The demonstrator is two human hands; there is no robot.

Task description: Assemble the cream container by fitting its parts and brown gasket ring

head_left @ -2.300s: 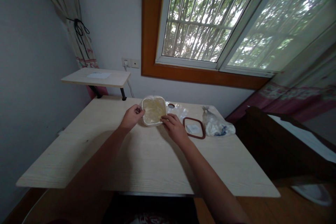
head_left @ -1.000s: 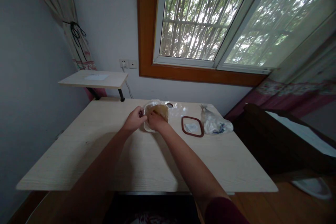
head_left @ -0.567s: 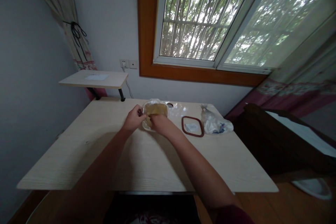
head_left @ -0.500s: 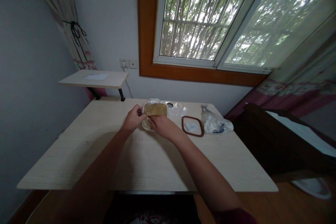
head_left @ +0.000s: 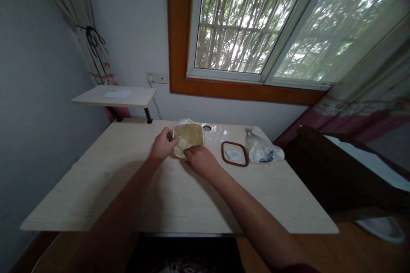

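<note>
A square translucent food container (head_left: 187, 138) with yellowish contents sits on the pale wood table (head_left: 64, 204), wrapped in clear plastic film. My left hand (head_left: 163, 145) grips its left edge with the fingers curled. My right hand (head_left: 201, 161) holds the near edge, its fingers resting on the rim. Just right of that hand lies a dark red rounded-square rim or seal (head_left: 235, 154) around a white paper label (head_left: 232, 154). Further right is a crumpled clear bag with white contents (head_left: 263, 150).
Loose clear plastic (head_left: 216, 136) lies behind the container, near a round hole in the table (head_left: 206, 128). A small wall shelf (head_left: 113, 96) stands at back left. A dark bed frame (head_left: 320, 170) lies beyond the table's right edge.
My right hand has drawn back from over the container to its near edge. The container sits slightly further left, and more of its top shows. My left hand has barely moved.
</note>
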